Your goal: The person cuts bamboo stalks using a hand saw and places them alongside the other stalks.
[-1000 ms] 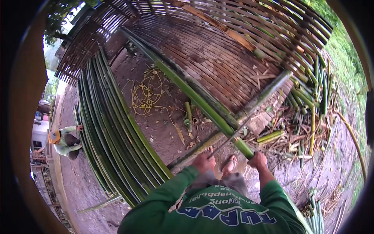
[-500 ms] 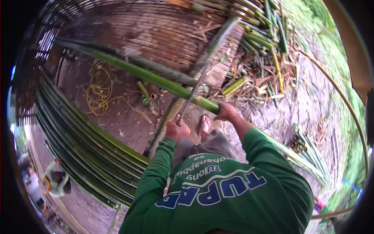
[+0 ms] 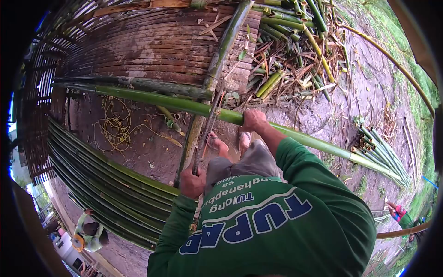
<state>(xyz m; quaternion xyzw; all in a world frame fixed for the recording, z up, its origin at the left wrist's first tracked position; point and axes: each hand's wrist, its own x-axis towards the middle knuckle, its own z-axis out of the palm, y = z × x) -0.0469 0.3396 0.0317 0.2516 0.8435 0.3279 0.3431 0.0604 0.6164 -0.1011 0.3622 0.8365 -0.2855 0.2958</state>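
Note:
A long green bamboo pole [image 3: 184, 106] runs across the view, resting over a slanting bamboo support [image 3: 187, 150]. My right hand [image 3: 254, 121] is closed over the pole, to the right of that support. My left hand [image 3: 192, 182] grips the handle of a long, thin saw [image 3: 208, 124], below the pole and near my knee. The saw's blade slants up across the pole close to the support. How deep the blade sits in the bamboo cannot be made out. My bare feet [image 3: 220, 147] stand just below the pole.
Several long bamboo poles [image 3: 106, 175] lie side by side at left. A slatted bamboo platform [image 3: 152, 46] stands ahead, with cut bamboo pieces [image 3: 295, 41] beside it. Bundled bamboo [image 3: 380, 150] lies right; yellow cord [image 3: 115, 127] lies left. Another person [image 3: 90, 233] is at lower left.
My left hand has drawn back toward my body with the saw, down and to the left. My right hand stays on the pole. The whole view has turned slightly.

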